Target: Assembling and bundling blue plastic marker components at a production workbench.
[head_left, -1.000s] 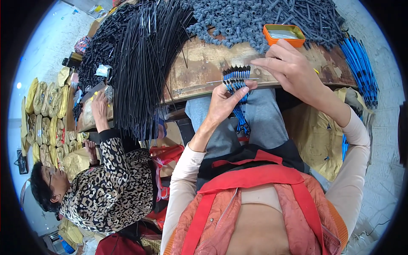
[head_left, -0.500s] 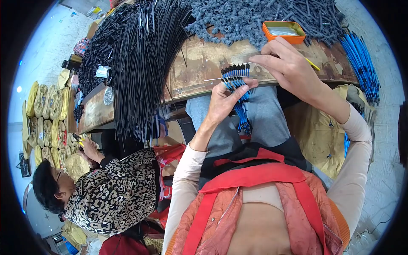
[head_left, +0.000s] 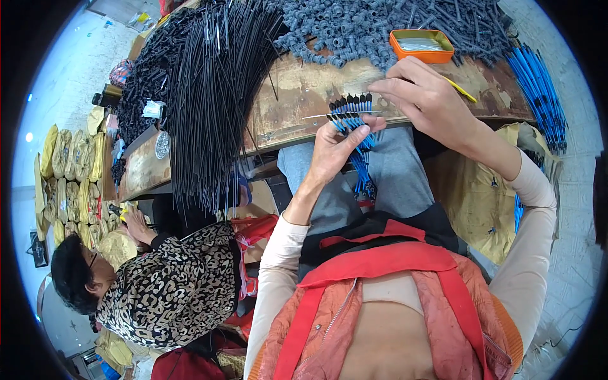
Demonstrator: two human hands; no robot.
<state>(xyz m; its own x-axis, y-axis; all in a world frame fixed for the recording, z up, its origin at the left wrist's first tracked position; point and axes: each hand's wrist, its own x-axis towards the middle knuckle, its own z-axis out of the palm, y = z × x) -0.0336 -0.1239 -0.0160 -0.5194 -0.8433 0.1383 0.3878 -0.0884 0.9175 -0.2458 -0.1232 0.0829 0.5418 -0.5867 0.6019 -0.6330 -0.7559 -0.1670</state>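
My left hand grips a fanned row of thin blue rods with black tips over my lap. Their tips stand up side by side, and the lower ends hang below my palm. A thin straight metal needle lies across the row, just above my left fingers. At the right end of the tips, my right hand is closed in a pinch, thumb and forefinger together. Whatever those fingers hold is too small to make out.
An orange tin of thin clear sticks stands beside grey plastic fittings. Long black rods overhang the wooden table at left. A yellow tool and blue rods lie right. Another person works at left.
Both hands stay almost in place. My right fingers have shifted very slightly left by the black tips, and the bundle's hanging ends have moved a little. The co-worker's head has dipped slightly.
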